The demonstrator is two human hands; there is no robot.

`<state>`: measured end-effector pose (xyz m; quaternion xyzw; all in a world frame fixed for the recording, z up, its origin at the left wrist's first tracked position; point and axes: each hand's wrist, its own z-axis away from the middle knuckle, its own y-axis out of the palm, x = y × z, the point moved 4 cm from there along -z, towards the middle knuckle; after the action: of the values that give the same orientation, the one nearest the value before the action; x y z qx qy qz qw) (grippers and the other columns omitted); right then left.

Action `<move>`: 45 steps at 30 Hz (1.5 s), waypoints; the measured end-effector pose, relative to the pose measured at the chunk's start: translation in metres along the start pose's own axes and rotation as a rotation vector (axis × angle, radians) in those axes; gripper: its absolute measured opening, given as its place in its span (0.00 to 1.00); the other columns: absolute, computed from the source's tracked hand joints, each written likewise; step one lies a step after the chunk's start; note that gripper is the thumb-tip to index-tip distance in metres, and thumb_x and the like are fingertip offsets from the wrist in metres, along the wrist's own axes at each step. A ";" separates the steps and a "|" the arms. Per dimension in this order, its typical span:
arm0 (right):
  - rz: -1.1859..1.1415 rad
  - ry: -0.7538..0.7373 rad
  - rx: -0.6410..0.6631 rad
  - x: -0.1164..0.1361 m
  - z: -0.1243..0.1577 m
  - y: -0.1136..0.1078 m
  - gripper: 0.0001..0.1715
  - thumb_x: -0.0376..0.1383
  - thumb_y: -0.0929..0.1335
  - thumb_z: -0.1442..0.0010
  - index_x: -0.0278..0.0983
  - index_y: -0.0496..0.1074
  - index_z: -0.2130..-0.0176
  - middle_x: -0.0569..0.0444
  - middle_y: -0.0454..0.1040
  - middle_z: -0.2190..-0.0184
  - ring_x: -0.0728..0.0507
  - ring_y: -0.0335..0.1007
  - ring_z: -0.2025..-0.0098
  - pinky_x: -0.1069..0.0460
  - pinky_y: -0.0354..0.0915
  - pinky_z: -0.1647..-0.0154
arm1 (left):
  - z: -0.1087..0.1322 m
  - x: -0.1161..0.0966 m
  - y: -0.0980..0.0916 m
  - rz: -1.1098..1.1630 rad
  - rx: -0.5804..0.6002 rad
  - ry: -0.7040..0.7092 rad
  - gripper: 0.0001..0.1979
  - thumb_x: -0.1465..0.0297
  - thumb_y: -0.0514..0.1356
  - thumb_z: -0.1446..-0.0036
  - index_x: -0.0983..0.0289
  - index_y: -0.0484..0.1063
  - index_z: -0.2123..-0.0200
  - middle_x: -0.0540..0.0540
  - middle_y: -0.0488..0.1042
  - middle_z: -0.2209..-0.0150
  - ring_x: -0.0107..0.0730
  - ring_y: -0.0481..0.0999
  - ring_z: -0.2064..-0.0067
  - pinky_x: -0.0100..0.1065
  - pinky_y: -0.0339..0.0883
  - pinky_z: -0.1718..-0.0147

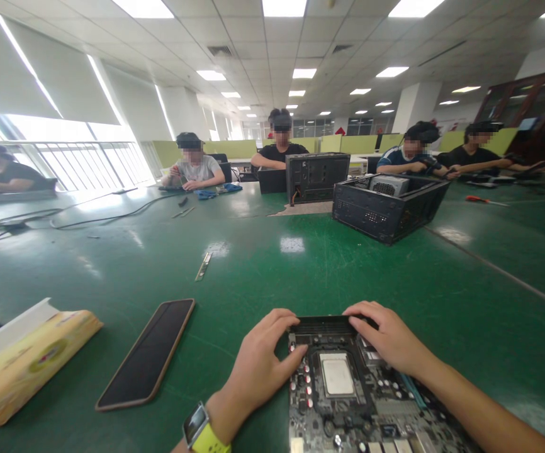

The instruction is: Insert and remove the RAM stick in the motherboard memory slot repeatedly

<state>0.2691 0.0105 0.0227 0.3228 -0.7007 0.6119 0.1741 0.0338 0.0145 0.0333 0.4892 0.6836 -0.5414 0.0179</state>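
Note:
A motherboard (371,412) lies in front of me on the green table, its lower part cut off by the frame. Near its middle sits a silver processor (338,375) inside a black bracket. My left hand (265,358) grips the far left corner, fingers over the far edge and thumb on the board's upper side. At the far right corner, my right hand (392,340) curls its fingers over the edge. Dark memory slots (323,325) run along the far side between both hands. The undersides of the fingers are hidden.
A phone (150,352) and a yellow tissue pack (36,368) lie to the left. Farther out are a memory stick (204,267), an open computer case (381,214), an upright case (320,178) and a screwdriver (479,199). Several people sit around the table; cables lie at left.

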 end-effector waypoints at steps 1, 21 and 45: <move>0.000 -0.001 -0.002 -0.001 0.000 0.000 0.14 0.39 0.61 0.39 0.42 0.75 0.60 0.54 0.77 0.61 0.42 0.68 0.56 0.46 0.60 0.53 | 0.000 0.000 0.000 0.001 -0.001 0.001 0.14 0.71 0.60 0.46 0.61 0.68 0.55 0.56 0.70 0.53 0.37 0.71 0.51 0.39 0.67 0.50; -0.011 0.022 -0.022 -0.004 -0.001 0.002 0.13 0.38 0.62 0.40 0.40 0.74 0.61 0.52 0.76 0.61 0.42 0.69 0.56 0.46 0.61 0.52 | -0.001 0.001 0.000 -0.050 -0.004 0.009 0.13 0.71 0.60 0.46 0.61 0.69 0.56 0.56 0.72 0.54 0.38 0.73 0.53 0.39 0.68 0.52; 0.196 -0.136 -0.135 0.042 0.017 -0.020 0.15 0.44 0.65 0.42 0.41 0.72 0.57 0.49 0.74 0.55 0.39 0.67 0.51 0.43 0.60 0.49 | 0.002 0.007 -0.013 -0.204 -0.233 -0.106 0.16 0.64 0.58 0.45 0.62 0.65 0.53 0.59 0.71 0.53 0.45 0.69 0.50 0.46 0.64 0.52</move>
<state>0.2538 -0.0169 0.0613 0.2813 -0.7787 0.5541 0.0870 0.0204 0.0185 0.0380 0.3827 0.7860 -0.4823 0.0555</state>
